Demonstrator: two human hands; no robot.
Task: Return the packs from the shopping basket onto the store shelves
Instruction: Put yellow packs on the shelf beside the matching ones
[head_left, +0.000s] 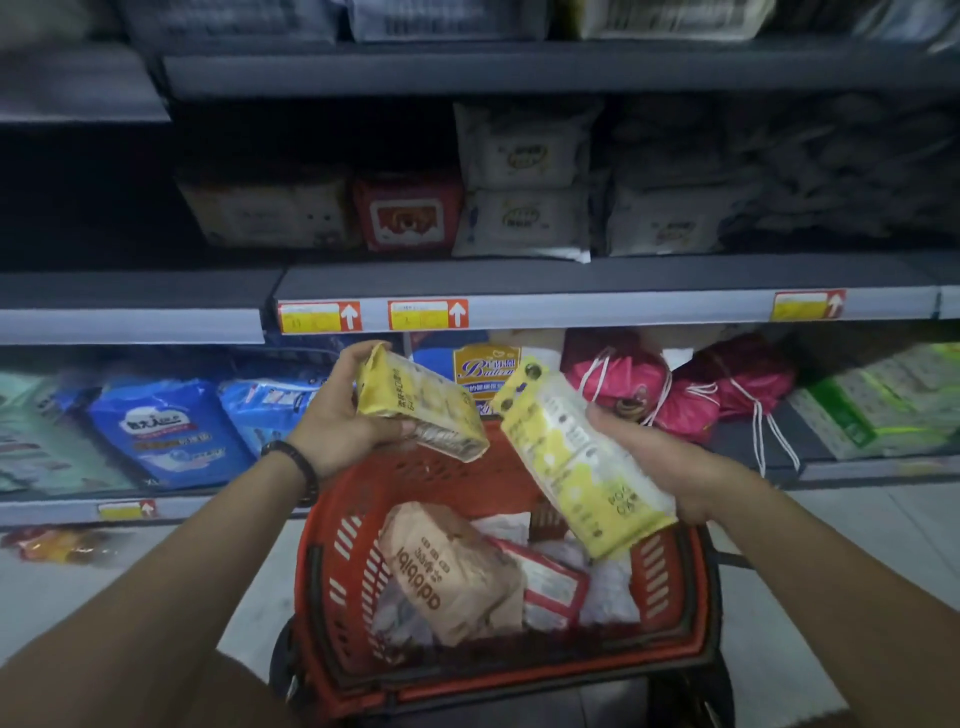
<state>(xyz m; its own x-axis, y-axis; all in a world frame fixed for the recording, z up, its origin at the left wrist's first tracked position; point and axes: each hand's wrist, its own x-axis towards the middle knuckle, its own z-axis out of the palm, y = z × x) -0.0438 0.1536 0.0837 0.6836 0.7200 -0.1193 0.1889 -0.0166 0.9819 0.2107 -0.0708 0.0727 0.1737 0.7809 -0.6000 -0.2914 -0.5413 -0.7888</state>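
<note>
- Left hand (337, 415) up first: its grip is curled tight round a small yellow pack (421, 410), thumb underneath, fingers over the top end, the pack tilted above the far rim of the basket (670, 582).
- Right hand (660, 462) is busy too: its grip wraps the edge of a longer yellow-and-white pack (576, 457), which slants from upper left down to lower right over the basket's right side.
- Those two packs sit close together at their near corners, both held in the air in front of the lower shelf.
- Down in the red basket, a brown pack (452, 577) lies tilted, a red-edged pack (550, 582) just beside it, white packs (608, 587) under and around them.
- Straight ahead, the middle shelf (571, 306) carries stacked white packs (524, 182) and a red pack (408, 213); yellow-and-red price tags (319, 317) line its front edge.
- Lower shelf: blue packs (171, 431) on the left, pink drawstring bags (618, 374) behind the longer pack, green packs (883, 405) far right.
- Dark beaded bracelet (296, 462) on the left wrist.
</note>
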